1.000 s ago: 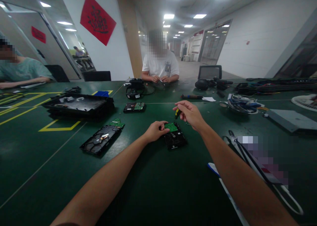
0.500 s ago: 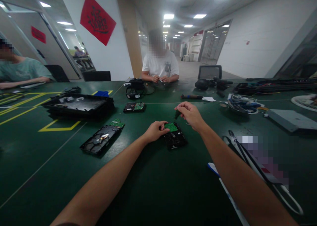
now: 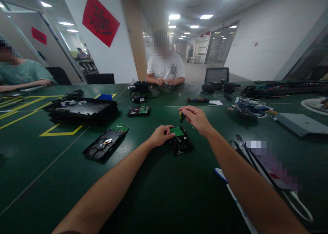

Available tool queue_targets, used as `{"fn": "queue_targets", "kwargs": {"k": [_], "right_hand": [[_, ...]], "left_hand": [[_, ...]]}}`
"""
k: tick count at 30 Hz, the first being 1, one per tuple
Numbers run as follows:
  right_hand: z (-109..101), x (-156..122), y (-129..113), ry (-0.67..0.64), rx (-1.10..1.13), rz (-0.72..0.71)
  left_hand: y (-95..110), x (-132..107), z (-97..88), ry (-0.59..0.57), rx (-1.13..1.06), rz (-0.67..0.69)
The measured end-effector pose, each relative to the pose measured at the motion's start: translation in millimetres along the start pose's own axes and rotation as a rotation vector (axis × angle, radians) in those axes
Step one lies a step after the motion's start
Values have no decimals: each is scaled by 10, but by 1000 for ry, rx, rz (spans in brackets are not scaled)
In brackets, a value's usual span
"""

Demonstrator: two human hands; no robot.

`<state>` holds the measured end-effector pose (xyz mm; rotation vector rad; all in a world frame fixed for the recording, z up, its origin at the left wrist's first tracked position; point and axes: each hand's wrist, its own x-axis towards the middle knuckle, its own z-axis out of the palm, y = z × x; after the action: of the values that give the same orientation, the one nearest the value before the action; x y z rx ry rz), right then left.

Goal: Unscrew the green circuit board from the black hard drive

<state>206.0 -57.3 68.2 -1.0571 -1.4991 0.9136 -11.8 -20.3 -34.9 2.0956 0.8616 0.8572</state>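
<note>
The hard drive (image 3: 180, 143) lies near the middle of the desk (image 3: 164, 193), its green circuit board (image 3: 176, 131) facing up. The left hand (image 3: 160, 136) has its fingers curled together, tips pressed on the board's left edge. The right hand (image 3: 196, 119) pinches a small screwdriver (image 3: 182, 116) upright above the drive's far end; its tip is too small to tell if it sits in a screw.

A tilted driver could slip and gouge the board. A freed screw could roll off and be hard to spot on the dark green mat.

An opened drive (image 3: 104, 145) and a black tray (image 3: 82, 108) lie toward the left edge, and cables (image 3: 249, 107) toward the far right corner. At the far edge a person (image 3: 166, 68) sits, with a strip-lit corridor behind.
</note>
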Motion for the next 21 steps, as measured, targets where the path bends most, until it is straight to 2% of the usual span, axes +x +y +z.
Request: {"fn": "queue_targets", "kwargs": {"k": [5,12,17,21], "right_hand": [[-3,-11,-25,72,-33,17],[4,-15,-34,-32,15,30],[16,-14,-21,-35,65,28],[4,-5,-11,2,6,-5]], "left_hand": [[-5,-5,0,5,16,7],[4,-1,-1,1,15,14],[4,0,2,1,4,9],[18,-4,-5,-2,-6,9]]}}
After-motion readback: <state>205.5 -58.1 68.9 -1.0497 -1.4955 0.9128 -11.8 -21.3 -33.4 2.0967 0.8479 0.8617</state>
